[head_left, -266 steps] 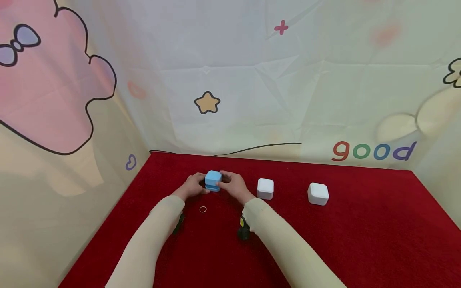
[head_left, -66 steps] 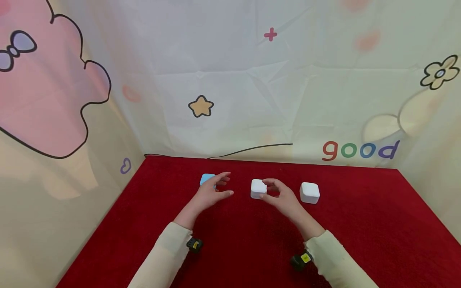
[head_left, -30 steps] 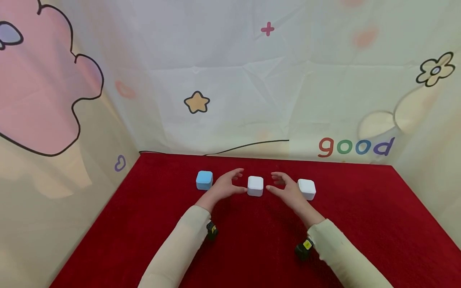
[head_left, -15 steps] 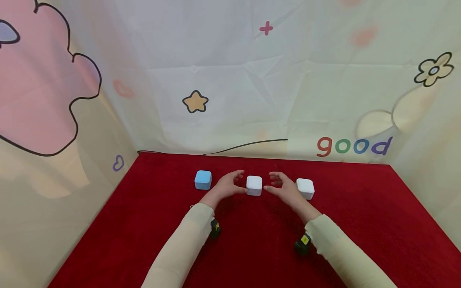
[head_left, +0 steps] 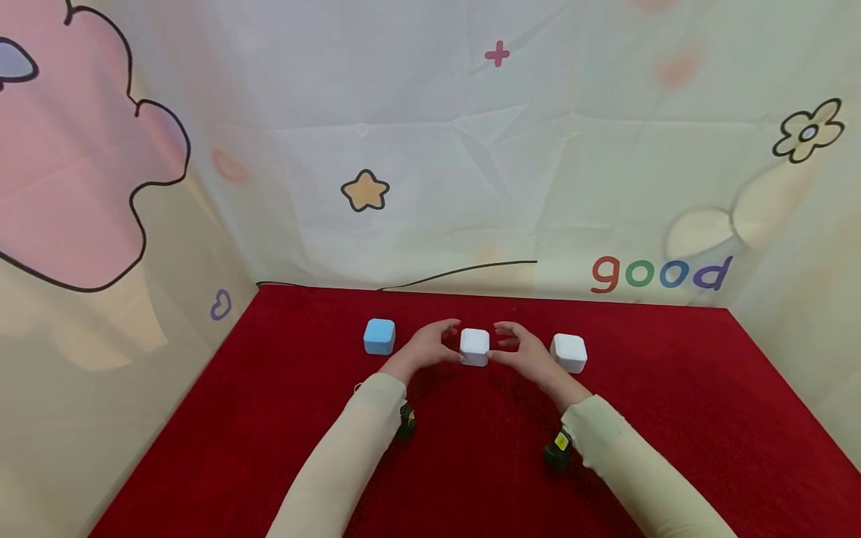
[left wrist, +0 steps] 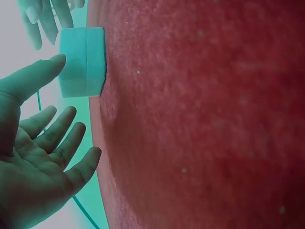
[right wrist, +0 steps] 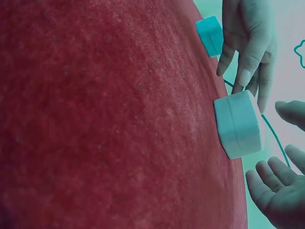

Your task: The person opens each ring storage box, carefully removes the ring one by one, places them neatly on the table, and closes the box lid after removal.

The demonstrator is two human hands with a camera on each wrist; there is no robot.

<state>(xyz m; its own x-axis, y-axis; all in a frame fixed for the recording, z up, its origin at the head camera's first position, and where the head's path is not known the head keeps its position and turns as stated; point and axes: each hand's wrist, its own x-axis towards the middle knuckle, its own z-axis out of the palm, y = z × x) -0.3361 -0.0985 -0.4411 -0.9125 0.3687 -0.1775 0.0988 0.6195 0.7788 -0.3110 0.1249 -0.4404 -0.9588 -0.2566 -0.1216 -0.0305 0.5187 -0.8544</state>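
the left hand [head_left: 425, 348] and the right hand [head_left: 530, 357] are held apart on either side of a rounded white box [head_left: 474, 344], their fingers loosely curved and gripping nothing. the box sits upright on the red cloth [head_left: 471, 471], in the gap between the two palms, and a seam line shows across its side in the wrist views. the tip of the left thumb lies right at the box's left edge (whether it actually touches, i can't tell), and the right thumb tip is just beside the opposite edge.

near the left hand, on its far left side, stands a light blue box [head_left: 380, 338] of the same rounded shape. just beside the right hand is a second white box [head_left: 570, 351], partly covered by that hand in the head view. the three boxes make a rough row, each apart from the next.

a thin ring [head_left: 356, 387] peeks out beside the left sleeve [head_left: 336, 463]. a small black device is worn at the left wrist [head_left: 406, 422] and another by the right sleeve [head_left: 646, 467]. behind it all hangs a pale backdrop [head_left: 430, 149] printed with an orange star [head_left: 365, 191] and the word "good" [head_left: 639, 273] in coloured letters.
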